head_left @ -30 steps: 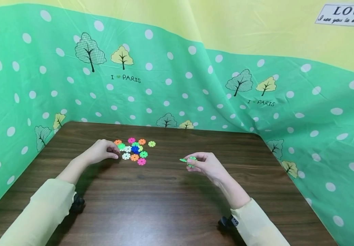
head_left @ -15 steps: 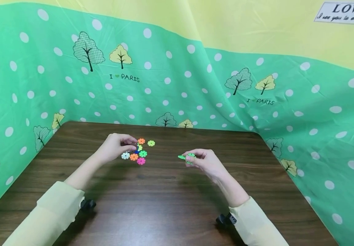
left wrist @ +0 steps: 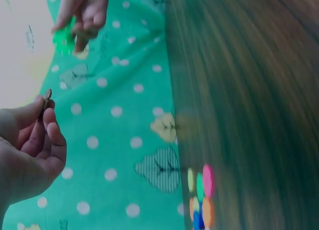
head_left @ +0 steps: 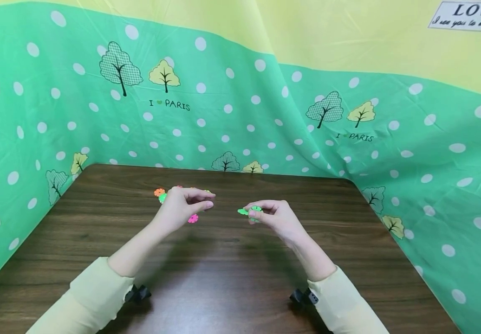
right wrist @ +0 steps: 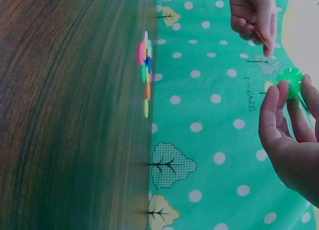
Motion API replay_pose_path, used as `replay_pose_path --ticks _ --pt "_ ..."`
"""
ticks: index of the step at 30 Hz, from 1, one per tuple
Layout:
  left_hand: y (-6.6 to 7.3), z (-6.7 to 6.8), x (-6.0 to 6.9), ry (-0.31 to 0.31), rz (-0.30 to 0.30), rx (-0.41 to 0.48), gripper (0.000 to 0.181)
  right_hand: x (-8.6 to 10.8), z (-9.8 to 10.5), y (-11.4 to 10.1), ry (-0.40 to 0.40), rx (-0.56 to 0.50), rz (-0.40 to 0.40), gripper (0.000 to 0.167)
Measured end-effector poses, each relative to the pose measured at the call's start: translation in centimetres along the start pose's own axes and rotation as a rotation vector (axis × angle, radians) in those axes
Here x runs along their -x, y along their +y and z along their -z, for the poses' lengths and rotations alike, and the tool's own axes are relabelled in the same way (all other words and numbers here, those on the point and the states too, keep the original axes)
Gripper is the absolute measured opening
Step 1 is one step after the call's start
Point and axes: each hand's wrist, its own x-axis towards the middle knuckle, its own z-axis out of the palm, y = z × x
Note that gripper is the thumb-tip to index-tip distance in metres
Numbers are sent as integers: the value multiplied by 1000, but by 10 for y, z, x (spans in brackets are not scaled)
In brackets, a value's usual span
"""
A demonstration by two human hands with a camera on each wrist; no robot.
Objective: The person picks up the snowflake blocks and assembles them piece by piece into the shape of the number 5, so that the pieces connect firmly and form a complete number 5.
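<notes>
My right hand (head_left: 280, 221) pinches bright green notched plastic discs (head_left: 242, 211) between thumb and fingers above the table. They stand at angles to each other and look joined. Left of it and apart, my left hand (head_left: 178, 208) is raised over the loose discs with thumb and fingertips together. Seen edge-on in the left wrist view, a thin brownish disc-like piece (left wrist: 48, 94) sits in that pinch; its notches cannot be made out. Beneath and behind the left hand lie loose discs, among them an orange disc (head_left: 159, 192) and a pink disc (head_left: 193, 218); the hand hides most others.
The dark wood table (head_left: 224, 269) reaches back to a green and yellow cloth (head_left: 224, 130) with dots and trees, which hangs behind it and along both sides. More coloured discs (right wrist: 145, 73) lie flat in a cluster in the right wrist view.
My left hand has come right from the left edge of the disc cluster, across it, towards my right hand. The right hand, still holding the green discs, has shifted slightly left and up.
</notes>
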Motion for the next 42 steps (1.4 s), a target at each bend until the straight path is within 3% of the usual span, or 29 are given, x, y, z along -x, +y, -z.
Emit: replay_pose_path --ticks 10,18,36,42 --pt "16 -22 5 10 -17 110 20 -2 -7 -6 -36 35 73 22" --pt "18 -32 9 36 -27 114 19 -2 -10 -7 -51 67 83 19" --pt "16 -36 15 107 -89 96 16 -2 -12 -4 -59 97 94 18" --pt "15 -39 14 78 -94 102 18 -1 -14 -6 -68 83 98 19"
